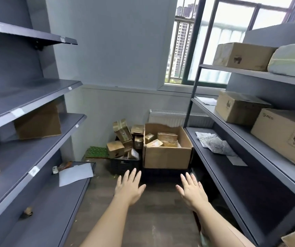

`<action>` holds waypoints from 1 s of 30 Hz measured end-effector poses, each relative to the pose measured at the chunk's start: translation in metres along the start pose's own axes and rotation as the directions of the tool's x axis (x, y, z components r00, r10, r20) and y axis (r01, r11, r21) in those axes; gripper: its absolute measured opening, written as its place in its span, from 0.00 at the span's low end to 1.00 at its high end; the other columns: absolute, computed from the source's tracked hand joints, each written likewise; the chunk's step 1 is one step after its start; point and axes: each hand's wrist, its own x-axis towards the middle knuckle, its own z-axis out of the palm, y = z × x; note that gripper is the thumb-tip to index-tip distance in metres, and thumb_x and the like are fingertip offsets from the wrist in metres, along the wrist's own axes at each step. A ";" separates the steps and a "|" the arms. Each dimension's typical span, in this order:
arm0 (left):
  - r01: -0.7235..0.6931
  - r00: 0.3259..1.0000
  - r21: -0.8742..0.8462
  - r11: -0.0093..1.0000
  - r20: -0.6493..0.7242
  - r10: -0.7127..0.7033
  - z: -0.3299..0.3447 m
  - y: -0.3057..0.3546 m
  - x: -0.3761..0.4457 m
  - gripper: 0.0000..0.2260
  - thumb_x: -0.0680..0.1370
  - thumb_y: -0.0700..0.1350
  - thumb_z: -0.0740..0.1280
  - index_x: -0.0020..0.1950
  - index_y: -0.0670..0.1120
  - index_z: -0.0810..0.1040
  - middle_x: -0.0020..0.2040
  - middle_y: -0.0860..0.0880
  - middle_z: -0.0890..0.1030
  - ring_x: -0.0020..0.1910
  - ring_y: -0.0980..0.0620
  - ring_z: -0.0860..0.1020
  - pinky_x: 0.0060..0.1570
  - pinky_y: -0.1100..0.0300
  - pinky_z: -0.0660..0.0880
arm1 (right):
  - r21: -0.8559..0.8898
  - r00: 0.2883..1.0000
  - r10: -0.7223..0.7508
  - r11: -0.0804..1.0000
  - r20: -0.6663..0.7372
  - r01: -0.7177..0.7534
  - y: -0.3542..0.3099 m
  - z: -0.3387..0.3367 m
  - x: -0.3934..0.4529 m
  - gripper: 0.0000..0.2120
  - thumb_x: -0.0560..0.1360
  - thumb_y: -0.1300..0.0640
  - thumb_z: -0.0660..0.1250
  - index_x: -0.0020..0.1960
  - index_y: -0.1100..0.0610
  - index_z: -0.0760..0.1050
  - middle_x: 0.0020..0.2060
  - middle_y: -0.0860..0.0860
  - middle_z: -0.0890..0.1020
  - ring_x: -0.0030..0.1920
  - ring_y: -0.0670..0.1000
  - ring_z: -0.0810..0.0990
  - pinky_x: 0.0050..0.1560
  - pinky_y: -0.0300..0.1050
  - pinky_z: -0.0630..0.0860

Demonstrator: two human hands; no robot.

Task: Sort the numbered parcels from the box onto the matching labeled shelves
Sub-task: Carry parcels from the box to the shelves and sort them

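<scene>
An open brown cardboard box [167, 154] stands on the floor at the far end of the aisle, against the right-hand dark grey metal shelving [246, 186]; inside lie several small brown cardboard parcels [166, 139], taped, their numbers too small to read. Just left of it, a black plastic crate [123, 164] holds a tilted heap of further brown taped parcels [122, 138]. The left-hand dark grey metal shelving [36, 139] bears small white labels [34, 170] along its front edges and one brown carton [38, 122]. Left hand [129, 188] and right hand [192, 190] hover palm-down before the box, each grip spread, fingers straight, holding nothing.
</scene>
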 end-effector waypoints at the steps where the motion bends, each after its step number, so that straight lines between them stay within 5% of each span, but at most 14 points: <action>1: 0.001 1.000 0.014 1.000 -0.002 -0.001 -0.003 0.004 0.017 0.26 0.83 0.56 0.46 0.78 0.50 0.42 0.79 0.51 0.40 0.77 0.49 0.40 0.74 0.49 0.41 | 0.000 1.000 0.001 1.000 -0.006 -0.001 0.006 -0.002 0.017 0.28 0.82 0.43 0.45 0.78 0.52 0.43 0.78 0.51 0.44 0.77 0.51 0.41 0.75 0.49 0.45; 13: -0.033 0.999 0.076 0.997 -0.013 0.034 -0.044 0.074 0.221 0.26 0.83 0.56 0.45 0.78 0.50 0.41 0.79 0.50 0.41 0.77 0.49 0.41 0.75 0.49 0.42 | 0.036 1.000 0.017 0.999 0.002 -0.017 0.077 -0.030 0.216 0.28 0.82 0.44 0.45 0.78 0.52 0.43 0.78 0.50 0.45 0.77 0.51 0.42 0.75 0.48 0.46; 30: -0.079 0.996 0.057 0.995 0.044 0.077 -0.074 0.031 0.467 0.26 0.83 0.56 0.46 0.79 0.49 0.43 0.79 0.50 0.44 0.77 0.48 0.42 0.75 0.47 0.43 | -0.004 0.995 0.054 0.999 0.082 -0.054 0.065 -0.041 0.449 0.27 0.83 0.45 0.44 0.78 0.53 0.42 0.78 0.52 0.44 0.77 0.52 0.41 0.76 0.50 0.45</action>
